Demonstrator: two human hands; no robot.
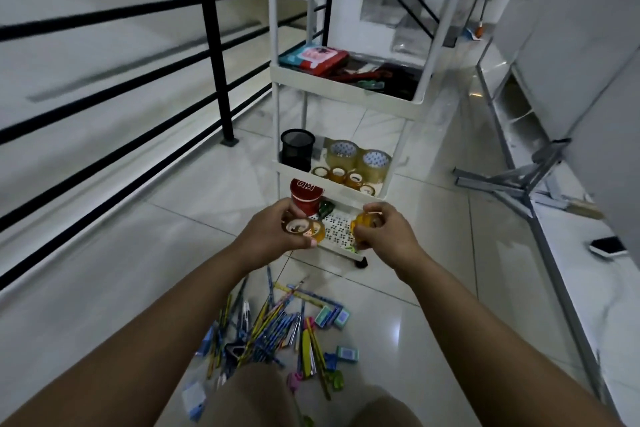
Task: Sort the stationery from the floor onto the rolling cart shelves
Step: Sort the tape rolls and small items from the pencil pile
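A white rolling cart (346,80) stands ahead with three shelves. My left hand (273,234) holds two small amber tape rolls (304,228) in front of the bottom shelf (337,229). My right hand (384,230) grips another amber tape roll (365,221) beside it. The middle shelf (332,184) holds a black mesh pen cup (297,149), two large clear tape rolls (360,158) and several small amber rolls (343,176). A red cup (306,196) and green scissors (325,209) sit on the bottom shelf. Pens, pencils, rulers and erasers lie in a pile on the floor (277,329).
Books and dark items fill the top shelf (313,61). A black railing (213,45) runs along the left. A metal stand (512,180) lies on the floor at right, next to a white low shelf with a phone (607,246). My knees are at the bottom edge.
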